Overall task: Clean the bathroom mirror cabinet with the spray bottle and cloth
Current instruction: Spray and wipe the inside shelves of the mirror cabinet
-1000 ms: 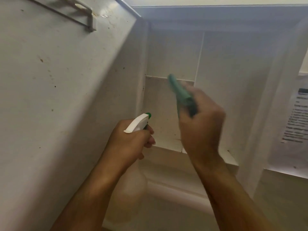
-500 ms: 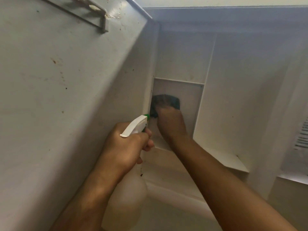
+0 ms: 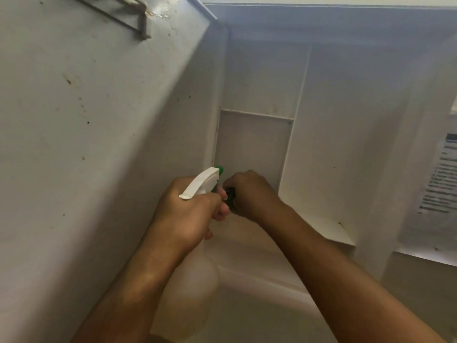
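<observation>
While I look up into the open mirror cabinet (image 3: 346, 100), my left hand (image 3: 188, 214) grips the spray bottle (image 3: 197, 243) by its neck, fingers curled round under the white trigger head (image 3: 201, 185). Green nozzle tip (image 3: 219, 170) sits at the top front of that head, aimed at the cabinet's back-left compartment (image 3: 254, 147). Bottle body is translucent white and hangs below my fist, tilted, w/ its base toward me.

My right hand (image 3: 249, 191) is just right of the nozzle, reaching into the bottom of that same compartment. Fingers are curled round a dark cloth (image 3: 231, 198); only a small bit of it shows btwn the two hands, at the thumb side. Knuckles are close to the compartment's back panel, but can't tell if the cloth touches the panel or the ledge below it. The two hands are nearly touching.

Left of the compartment, the open cabinet door (image 3: 99, 144) fills that side, its inner face dotted w/ brown specks. A metal rail (image 3: 118, 18) is fixed near the door's top edge. Right of the compartment, past a thin vertical divider (image 3: 300, 105), is a wider bay w/ a white shelf (image 3: 329, 229) at its bottom. Further right, outside the cabinet frame, hangs a printed paper notice (image 3: 442, 179), text too blurred to read.
</observation>
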`<action>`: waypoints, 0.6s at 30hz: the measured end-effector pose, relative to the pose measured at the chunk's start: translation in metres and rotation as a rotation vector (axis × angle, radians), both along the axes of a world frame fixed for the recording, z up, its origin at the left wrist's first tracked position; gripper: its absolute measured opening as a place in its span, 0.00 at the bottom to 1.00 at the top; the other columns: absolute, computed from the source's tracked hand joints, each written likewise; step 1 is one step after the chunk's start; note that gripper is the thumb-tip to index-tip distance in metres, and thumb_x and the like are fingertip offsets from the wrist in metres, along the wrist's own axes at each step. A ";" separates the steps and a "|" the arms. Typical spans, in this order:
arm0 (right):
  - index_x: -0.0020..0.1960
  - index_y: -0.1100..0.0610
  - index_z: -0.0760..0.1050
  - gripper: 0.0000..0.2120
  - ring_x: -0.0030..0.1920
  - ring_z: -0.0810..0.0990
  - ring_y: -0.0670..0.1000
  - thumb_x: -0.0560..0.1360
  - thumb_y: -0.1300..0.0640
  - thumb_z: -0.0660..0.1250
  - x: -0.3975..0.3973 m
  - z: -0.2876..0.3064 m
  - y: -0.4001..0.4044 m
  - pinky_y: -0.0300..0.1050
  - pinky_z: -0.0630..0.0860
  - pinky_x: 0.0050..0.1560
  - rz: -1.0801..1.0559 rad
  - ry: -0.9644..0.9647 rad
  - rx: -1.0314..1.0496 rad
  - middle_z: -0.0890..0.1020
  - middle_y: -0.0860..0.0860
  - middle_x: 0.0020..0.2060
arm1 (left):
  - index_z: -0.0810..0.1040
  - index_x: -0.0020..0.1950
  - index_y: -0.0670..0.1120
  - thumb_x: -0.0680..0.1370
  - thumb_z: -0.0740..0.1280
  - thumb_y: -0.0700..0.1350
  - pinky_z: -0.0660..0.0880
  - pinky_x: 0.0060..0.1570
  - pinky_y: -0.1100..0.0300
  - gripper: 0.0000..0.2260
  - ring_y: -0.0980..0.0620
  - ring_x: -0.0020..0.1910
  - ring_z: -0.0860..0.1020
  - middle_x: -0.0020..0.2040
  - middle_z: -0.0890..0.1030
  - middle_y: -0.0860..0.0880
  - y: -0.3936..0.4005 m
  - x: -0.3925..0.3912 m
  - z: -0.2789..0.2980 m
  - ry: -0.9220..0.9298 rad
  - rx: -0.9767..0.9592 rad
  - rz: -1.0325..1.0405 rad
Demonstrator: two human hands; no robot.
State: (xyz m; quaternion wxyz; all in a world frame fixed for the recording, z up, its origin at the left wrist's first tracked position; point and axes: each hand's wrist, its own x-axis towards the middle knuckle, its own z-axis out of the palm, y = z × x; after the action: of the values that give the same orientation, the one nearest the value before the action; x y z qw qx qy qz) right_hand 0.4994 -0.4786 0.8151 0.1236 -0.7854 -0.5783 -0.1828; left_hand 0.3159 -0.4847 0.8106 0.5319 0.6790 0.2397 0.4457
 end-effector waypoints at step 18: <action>0.63 0.65 0.75 0.12 0.53 0.81 0.57 0.81 0.65 0.60 -0.019 -0.028 -0.003 0.48 0.78 0.52 -0.288 -0.087 0.099 0.79 0.62 0.57 | 0.83 0.45 0.44 0.73 0.64 0.34 0.73 0.31 0.58 0.09 0.51 0.38 0.83 0.34 0.85 0.47 0.011 -0.001 0.000 0.021 -0.035 0.015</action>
State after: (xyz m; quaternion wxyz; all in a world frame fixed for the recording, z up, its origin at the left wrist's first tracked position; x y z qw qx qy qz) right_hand 0.4804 -0.4818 0.7870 0.1096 -0.8447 -0.4545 -0.2606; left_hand 0.3148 -0.4736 0.8104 0.5377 0.6724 0.2581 0.4382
